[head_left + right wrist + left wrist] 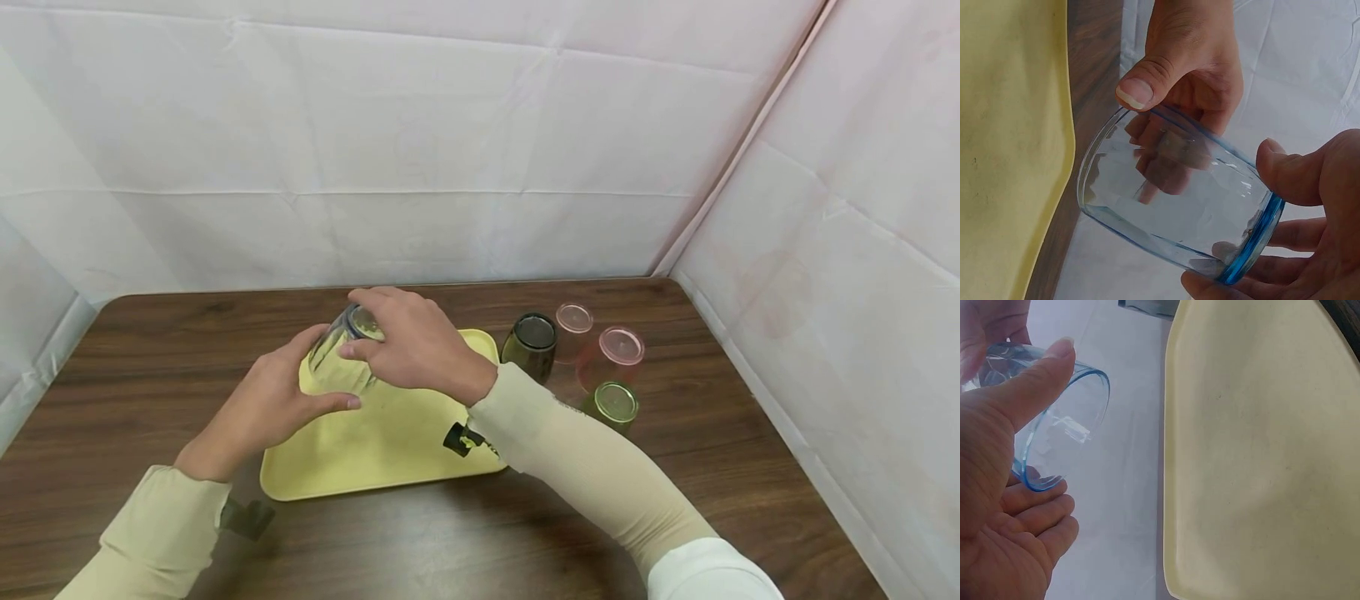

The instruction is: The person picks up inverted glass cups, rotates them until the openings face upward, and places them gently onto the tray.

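A clear blue-tinted glass tumbler [335, 360] is held tilted above the yellow tray [390, 442], its thick blue base [1254, 240] raised toward the right and its open rim facing down-left. My left hand [272, 398] grips it near the rim, thumb on one side and fingers on the other. At the base end, my right hand [416, 343] holds it between thumb and fingers. Both hands show on the glass in the right wrist view, and the left thumb [1041, 381] lies across it in the left wrist view.
Right of the tray, several tumblers stand upside down on the brown wooden table [712, 467]: a dark one [532, 346], a pale pink one [574, 329], a deeper pink one [618, 354] and a green one [615, 406]. White sheeting [412, 150] encloses the table's back and sides.
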